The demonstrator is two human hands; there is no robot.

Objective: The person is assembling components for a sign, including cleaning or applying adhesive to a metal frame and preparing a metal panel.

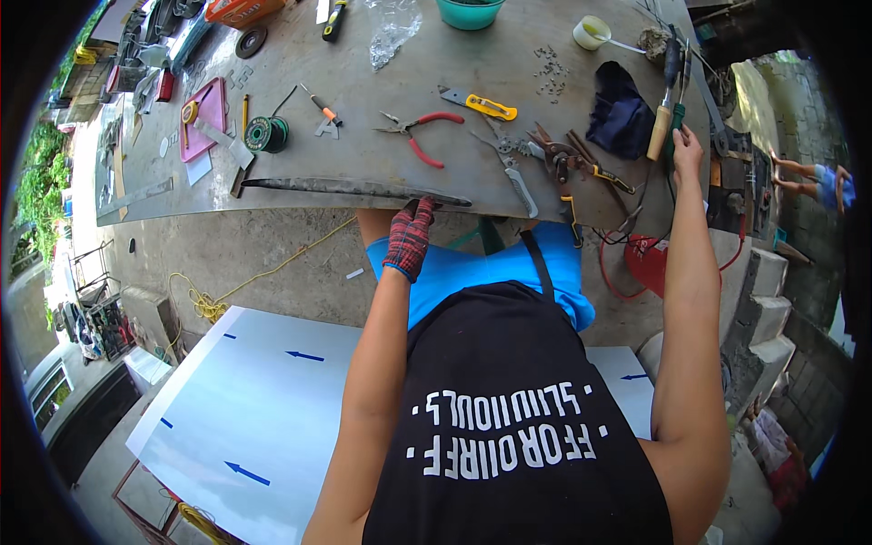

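My left hand, in a red and black knit glove, is at the near edge of the metal table. Its fingers close on the right part of a long, dark, narrow strip lying along that edge. My bare right hand reaches to the table's right side and grips a thin green-handled tool that looks like a soldering iron. Beside it leans a wooden-handled tool with a metal shaft. A dark blue cloth lies just left of both. Dark cords hang below my right hand.
Red-handled pliers, a yellow cutter knife, snips, a green wire spool and a pink tray lie on the table. Behind me is a white panel. Another person stands far right.
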